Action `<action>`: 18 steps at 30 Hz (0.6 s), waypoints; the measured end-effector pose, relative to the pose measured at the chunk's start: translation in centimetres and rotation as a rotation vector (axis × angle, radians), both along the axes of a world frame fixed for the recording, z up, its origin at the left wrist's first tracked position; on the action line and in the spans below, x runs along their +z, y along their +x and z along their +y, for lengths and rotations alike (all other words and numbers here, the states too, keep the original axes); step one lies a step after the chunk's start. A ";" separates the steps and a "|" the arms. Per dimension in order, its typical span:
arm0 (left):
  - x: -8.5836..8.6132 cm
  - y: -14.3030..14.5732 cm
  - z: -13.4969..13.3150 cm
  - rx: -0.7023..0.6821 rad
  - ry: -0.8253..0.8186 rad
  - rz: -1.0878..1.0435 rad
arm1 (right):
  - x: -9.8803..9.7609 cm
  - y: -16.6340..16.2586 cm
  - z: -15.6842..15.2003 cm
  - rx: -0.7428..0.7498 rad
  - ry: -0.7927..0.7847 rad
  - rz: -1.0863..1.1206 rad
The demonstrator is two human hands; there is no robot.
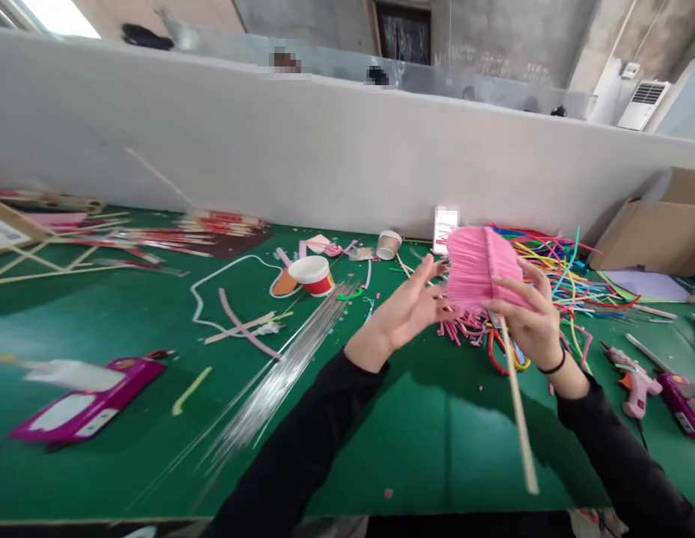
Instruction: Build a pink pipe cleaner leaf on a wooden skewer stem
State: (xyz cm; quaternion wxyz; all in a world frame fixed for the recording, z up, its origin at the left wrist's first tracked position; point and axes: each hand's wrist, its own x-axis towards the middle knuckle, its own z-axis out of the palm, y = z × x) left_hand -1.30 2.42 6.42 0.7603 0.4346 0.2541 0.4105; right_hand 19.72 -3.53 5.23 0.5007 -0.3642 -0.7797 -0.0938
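My right hand (530,317) is closed on a pink fan-shaped piece (468,269) made of fuzzy strands laid side by side, holding it raised above the green table. A thick pink rib runs down its middle, and a pale wooden stick (519,411) extends below it toward the table's front edge. At the fan's left side is my left hand (393,321), fingers spread, the tips close to its edge; whether they touch it I cannot tell. Behind the fan lie short pink pipe cleaner pieces (465,327) and scissors (496,355) with red and yellow handles, partly hidden.
Thin metal wires (285,381) lie left of my left arm, near a paper cup (312,275) and a purple device (95,403). Coloured pipe cleaners (572,280), a pink glue gun (633,381) and a cardboard box (644,224) are rightward. A white partition (325,149) stands behind.
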 end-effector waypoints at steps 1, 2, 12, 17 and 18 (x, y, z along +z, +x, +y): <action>-0.3 0.4 0.0 -0.068 -0.039 -0.042 | -0.8 0.0 0.2 -0.020 0.033 -0.065; -0.6 0.7 0.0 -0.068 -0.053 -0.084 | -1.7 0.0 0.2 -0.045 0.048 -0.125; -0.5 1.5 -0.9 0.164 0.017 -0.175 | -8.0 -2.2 0.3 -0.051 -0.445 0.753; -0.6 2.4 -1.6 0.259 0.154 -0.177 | -7.6 -3.7 -1.0 0.335 -0.889 1.006; -0.7 2.6 -1.7 0.274 0.179 -0.169 | -7.3 -4.0 -1.2 0.348 -0.908 0.982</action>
